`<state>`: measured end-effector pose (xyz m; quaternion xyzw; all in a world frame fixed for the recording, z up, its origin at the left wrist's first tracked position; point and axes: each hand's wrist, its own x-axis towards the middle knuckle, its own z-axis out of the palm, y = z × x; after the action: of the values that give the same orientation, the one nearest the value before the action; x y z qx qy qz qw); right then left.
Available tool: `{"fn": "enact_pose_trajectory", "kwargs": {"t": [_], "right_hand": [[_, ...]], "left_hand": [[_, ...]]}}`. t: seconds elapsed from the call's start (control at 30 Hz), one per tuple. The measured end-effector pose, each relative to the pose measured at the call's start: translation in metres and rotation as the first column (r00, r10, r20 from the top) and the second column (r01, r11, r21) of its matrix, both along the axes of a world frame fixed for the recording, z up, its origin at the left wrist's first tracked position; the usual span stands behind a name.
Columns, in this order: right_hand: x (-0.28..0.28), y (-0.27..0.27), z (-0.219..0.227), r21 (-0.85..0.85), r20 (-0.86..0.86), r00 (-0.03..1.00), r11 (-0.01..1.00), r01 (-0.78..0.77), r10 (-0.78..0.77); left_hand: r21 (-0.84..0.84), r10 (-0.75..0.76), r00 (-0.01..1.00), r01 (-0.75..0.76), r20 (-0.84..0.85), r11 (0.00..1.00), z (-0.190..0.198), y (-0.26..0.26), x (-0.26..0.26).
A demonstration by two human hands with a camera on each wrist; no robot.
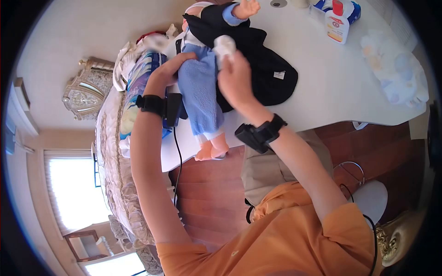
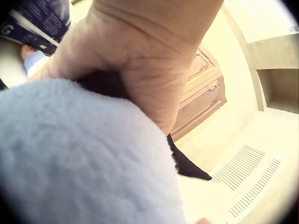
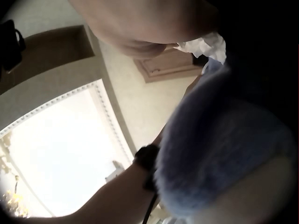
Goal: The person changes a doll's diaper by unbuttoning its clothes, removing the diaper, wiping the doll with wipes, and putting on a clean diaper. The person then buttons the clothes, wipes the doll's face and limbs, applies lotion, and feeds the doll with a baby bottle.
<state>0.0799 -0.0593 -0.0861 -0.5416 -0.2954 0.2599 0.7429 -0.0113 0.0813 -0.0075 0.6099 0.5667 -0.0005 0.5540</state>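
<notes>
A doll in fuzzy blue trousers (image 1: 199, 87) lies on the white table, its bare feet (image 1: 212, 148) past the near edge. My left hand (image 1: 171, 69) grips its side at the waist; in the left wrist view the hand (image 2: 126, 60) lies against the blue fabric (image 2: 84, 149), fingertips hidden. Above the trousers my right hand (image 1: 235, 82), slightly blurred, pinches a crumpled white tissue (image 1: 224, 46). The right wrist view shows the tissue (image 3: 205, 46) beyond the hand (image 3: 145, 28). Black cloth (image 1: 271, 64) covers the doll's upper body and spreads right.
A red-capped white bottle (image 1: 337, 27) and a blue-and-white pack (image 1: 353, 11) stand at the table's far side. A patterned white bundle (image 1: 396, 69) lies at the right. Colourful packaging (image 1: 140, 76) is left of the doll. A cable (image 1: 178, 152) hangs from the left wrist.
</notes>
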Motion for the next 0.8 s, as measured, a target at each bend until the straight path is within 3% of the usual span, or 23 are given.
{"fn": "enact_pose_trajectory", "kwargs": {"t": [0.03, 0.17, 0.23, 0.47, 0.6, 0.7, 0.77, 0.8], "right_hand": [[0.006, 0.0, -0.01, 0.043, -0.108, 0.99, 0.994, 0.098, -0.093], [-0.001, -0.01, -0.033, 0.176, -0.116, 0.955, 0.941, 0.29, -0.272], [-0.021, -0.014, -0.032, 0.278, 0.101, 0.905, 0.885, 0.374, -0.414], [-0.047, 0.037, -0.038, 0.28, 0.066, 0.968, 0.936, 0.216, -0.243], [-0.046, 0.044, -0.041, 0.279, 0.055, 0.959, 0.926, 0.254, -0.28], [-0.038, 0.049, -0.05, 0.182, -0.012, 0.962, 0.945, 0.271, -0.273], [-0.029, 0.06, -0.055, 0.058, 0.048, 0.962, 0.963, 0.265, -0.268], [-0.02, 0.066, -0.055, -0.052, 0.018, 0.983, 0.982, 0.183, -0.183]], "left_hand": [[-0.007, 0.008, 1.0, -0.008, -0.005, 1.0, -0.002, 0.005, -0.002], [0.022, 0.015, 0.999, -0.015, -0.037, 1.0, -0.001, 0.021, -0.007], [0.003, 0.026, 0.999, -0.026, -0.044, 1.0, -0.007, 0.046, -0.017], [-0.009, -0.001, 0.994, 0.002, 0.113, 1.0, -0.003, 0.02, -0.022], [-0.042, -0.006, 0.985, 0.013, 0.175, 0.999, -0.003, 0.02, -0.03], [-0.052, -0.025, 0.978, 0.037, 0.206, 0.998, -0.004, 0.018, -0.032], [-0.053, -0.02, 0.978, 0.032, 0.207, 0.998, -0.004, 0.02, -0.033], [-0.044, -0.022, 0.981, 0.031, 0.193, 0.999, -0.005, 0.023, -0.034]]}}
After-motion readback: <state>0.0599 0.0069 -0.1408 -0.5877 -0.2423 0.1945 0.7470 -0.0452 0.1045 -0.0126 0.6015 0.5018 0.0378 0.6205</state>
